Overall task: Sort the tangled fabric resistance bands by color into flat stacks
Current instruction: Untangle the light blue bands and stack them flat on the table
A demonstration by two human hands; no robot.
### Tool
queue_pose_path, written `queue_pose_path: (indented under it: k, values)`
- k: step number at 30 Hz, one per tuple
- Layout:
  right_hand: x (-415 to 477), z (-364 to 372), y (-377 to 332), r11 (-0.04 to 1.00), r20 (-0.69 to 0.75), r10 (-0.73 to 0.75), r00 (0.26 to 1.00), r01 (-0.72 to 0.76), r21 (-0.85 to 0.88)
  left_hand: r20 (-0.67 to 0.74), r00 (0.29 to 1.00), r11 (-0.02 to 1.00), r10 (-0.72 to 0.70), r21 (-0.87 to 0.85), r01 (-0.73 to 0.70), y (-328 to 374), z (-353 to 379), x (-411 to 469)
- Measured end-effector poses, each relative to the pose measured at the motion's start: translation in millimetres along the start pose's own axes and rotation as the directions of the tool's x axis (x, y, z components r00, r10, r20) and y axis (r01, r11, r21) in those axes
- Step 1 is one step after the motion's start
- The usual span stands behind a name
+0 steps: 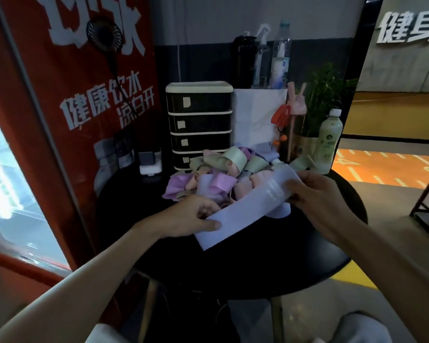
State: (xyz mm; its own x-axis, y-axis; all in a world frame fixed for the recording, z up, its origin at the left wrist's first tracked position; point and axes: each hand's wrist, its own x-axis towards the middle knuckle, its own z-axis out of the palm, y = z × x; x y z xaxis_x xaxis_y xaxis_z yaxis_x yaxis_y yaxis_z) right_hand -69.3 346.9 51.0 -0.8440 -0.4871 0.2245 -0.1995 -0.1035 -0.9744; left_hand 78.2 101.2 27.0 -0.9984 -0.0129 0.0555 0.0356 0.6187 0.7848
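Lavender band (245,209) is held taut above the black round table (233,273), running from centre toward 2 o'clock. Left hand (188,219) pinches its near end, thumb on top, fingers tucked underneath and hidden. Right hand (317,194) grips the far end; its fingertips are concealed behind the fabric. The tangled pile of bands (218,174) sits at 12 o'clock, partly masking the drawer unit (200,120). Pile colours are dim and individual bands are hard to separate.

It is dim here — the black table (233,263) swallows all detail, while the pale band (243,214) over it catches light. At the left a pane (0,169) blows out white. The orange floor (382,167) far right glows warm. Straight edges bow near the borders; everything looks soft.
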Motion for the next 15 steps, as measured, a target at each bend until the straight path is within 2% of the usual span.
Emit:
queue_pose_path:
  k: [4, 8, 11, 15]
  values:
    - [-15, -17, 9, 1.000, -0.077, 0.013, 0.997, -0.014, -0.012, 0.095, 0.994, 0.981, -0.044, 0.192, 0.025, -19, -3, -10]
    - [-30, -25, 25, 0.966, -0.044, -0.020, 0.999, 0.008, -0.259, -0.079, 0.996, 0.975, 0.033, 0.222, -0.014, -19, -15, -16]
    - [-41, -25, 33, 0.933, -0.042, -0.065, 0.997, 0.045, -0.357, -0.236, 0.968, 0.976, 0.085, 0.214, -0.034, -16, -26, -22]
    - [-50, -27, 55, 0.867, 0.010, -0.053, 0.999, 0.051, -0.495, -0.249, 0.966, 0.916, 0.074, 0.400, 0.033, -34, -27, -32]
